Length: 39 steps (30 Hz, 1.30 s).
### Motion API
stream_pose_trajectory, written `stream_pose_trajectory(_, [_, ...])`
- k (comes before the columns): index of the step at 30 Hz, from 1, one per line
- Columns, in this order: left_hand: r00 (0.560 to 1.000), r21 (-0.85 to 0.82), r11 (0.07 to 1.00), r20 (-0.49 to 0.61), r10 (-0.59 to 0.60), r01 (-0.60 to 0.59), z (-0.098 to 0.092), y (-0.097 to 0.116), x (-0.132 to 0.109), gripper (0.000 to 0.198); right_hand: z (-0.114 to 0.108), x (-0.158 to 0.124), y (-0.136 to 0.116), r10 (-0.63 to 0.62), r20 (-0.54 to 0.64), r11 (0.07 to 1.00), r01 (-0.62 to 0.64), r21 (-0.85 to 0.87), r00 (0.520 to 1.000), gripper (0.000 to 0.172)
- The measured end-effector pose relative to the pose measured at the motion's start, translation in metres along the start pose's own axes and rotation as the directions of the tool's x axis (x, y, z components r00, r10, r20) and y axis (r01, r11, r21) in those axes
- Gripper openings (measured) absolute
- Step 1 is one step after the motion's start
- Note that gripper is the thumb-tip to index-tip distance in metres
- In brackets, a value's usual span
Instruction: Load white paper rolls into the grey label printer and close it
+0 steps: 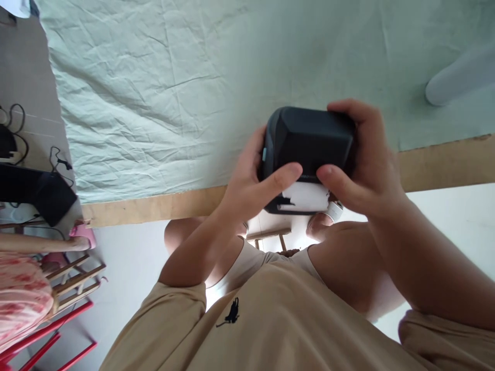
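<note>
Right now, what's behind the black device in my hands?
Past the black device, pale green cloth shows, with the wooden table edge off to both sides. The device, your left hand and right hand hide whatever lies directly behind.

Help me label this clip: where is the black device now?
Right of centre in the head view, the black device is held between the left hand and right hand.

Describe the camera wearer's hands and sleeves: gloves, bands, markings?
Left hand and right hand are bare: no gloves, no watch or band at either wrist. Sleeves are short, plain tan; the matching shirt has a small black figure.
</note>
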<state>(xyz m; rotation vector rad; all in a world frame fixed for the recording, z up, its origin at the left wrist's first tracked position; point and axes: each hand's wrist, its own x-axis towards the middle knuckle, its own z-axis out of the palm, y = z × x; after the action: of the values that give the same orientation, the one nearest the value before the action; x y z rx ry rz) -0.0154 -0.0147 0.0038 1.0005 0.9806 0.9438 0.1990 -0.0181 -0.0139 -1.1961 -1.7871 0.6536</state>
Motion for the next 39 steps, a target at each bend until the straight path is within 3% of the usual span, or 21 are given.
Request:
stream_pose_trajectory(2, [0.998, -0.021, 1.000, 0.056, 0.011, -0.010, -0.007, 0.000, -0.004, 0.058, -0.001, -0.001, -0.004, 0.003, 0.030, 1.000, -0.003, -0.001, 1.000, 0.072])
stream_pose_trajectory(9, [0.995, -0.065, 0.998, 0.094, -0.010, 0.016, -0.017, -0.003, -0.008, 0.068, -0.010, 0.006, -0.006, -0.007, 0.133, 1.000, 0.004, 0.022, 0.991, 0.083])
stream_pose_trajectory(15, [0.995, -0.018, 0.999, 0.090, 0.033, -0.032, -0.016, -0.007, -0.005, 0.074, -0.010, 0.006, -0.003, -0.037, 0.127, 0.998, 0.030, 0.061, 0.991, 0.083])
stream_pose_trajectory(21, [0.999, -0.023, 0.999, -0.009, -0.037, 0.037, -0.003, 0.004, -0.001, 0.070, -0.004, 0.001, -0.005, 0.016, 0.038, 1.000, -0.015, -0.021, 0.999, 0.070])
stream_pose_trajectory(23, [0.994, -0.038, 0.994, -0.032, -0.104, 0.102, 0.005, 0.009, 0.000, 0.066, -0.003, 0.003, -0.003, 0.034, 0.033, 0.999, -0.033, -0.035, 0.999, 0.070])
stream_pose_trajectory(24, [0.996, -0.068, 0.996, -0.061, -0.062, 0.058, 0.008, 0.011, 0.000, 0.064, -0.003, 0.005, -0.002, 0.053, 0.035, 0.998, -0.052, -0.040, 0.998, 0.073])
stream_pose_trajectory(25, [0.997, -0.075, 0.994, -0.019, -0.077, 0.076, 0.011, 0.012, 0.001, 0.061, -0.004, 0.008, -0.001, 0.080, 0.047, 0.996, -0.078, -0.041, 0.996, 0.076])
stream_pose_trajectory(26, [0.993, -0.120, 0.993, -0.114, -0.032, 0.018, 0.014, 0.013, 0.002, 0.053, -0.004, 0.011, 0.001, 0.101, 0.062, 0.995, -0.099, -0.035, 0.993, 0.079])
stream_pose_trajectory(27, [0.994, -0.162, 0.987, -0.110, -0.022, 0.004, 0.015, 0.012, 0.004, 0.045, -0.005, 0.013, 0.002, 0.116, 0.078, 0.993, -0.115, -0.020, 0.990, 0.081])
stream_pose_trajectory(29, [0.998, -0.245, 0.968, -0.033, 0.045, -0.051, 0.015, 0.009, 0.009, 0.032, -0.005, 0.017, 0.004, 0.131, 0.116, 0.990, -0.136, 0.041, 0.985, 0.084])
stream_pose_trajectory(30, [0.996, -0.253, 0.967, 0.072, 0.058, -0.038, 0.014, 0.007, 0.011, 0.026, -0.005, 0.019, 0.004, 0.135, 0.130, 0.986, -0.146, 0.081, 0.982, 0.084])
stream_pose_trajectory(31, [0.995, -0.296, 0.951, 0.008, 0.096, -0.090, 0.012, 0.004, 0.014, 0.033, -0.005, 0.019, 0.005, 0.138, 0.136, 0.981, -0.154, 0.118, 0.981, 0.085])
stream_pose_trajectory(34, [0.989, -0.293, 0.951, 0.073, 0.125, -0.099, 0.005, -0.005, 0.019, 0.034, -0.003, 0.018, 0.008, 0.145, 0.118, 0.971, -0.164, 0.173, 0.982, 0.087])
stream_pose_trajectory(36, [0.989, -0.304, 0.943, 0.018, 0.148, -0.136, 0.004, -0.009, 0.019, 0.038, -0.002, 0.016, 0.009, 0.137, 0.102, 0.972, -0.153, 0.180, 0.985, 0.084])
stream_pose_trajectory(39, [0.999, -0.351, 0.936, 0.003, 0.042, -0.038, 0.006, -0.008, 0.013, 0.050, -0.005, 0.013, 0.007, 0.132, 0.105, 0.971, -0.150, 0.185, 0.986, 0.080])
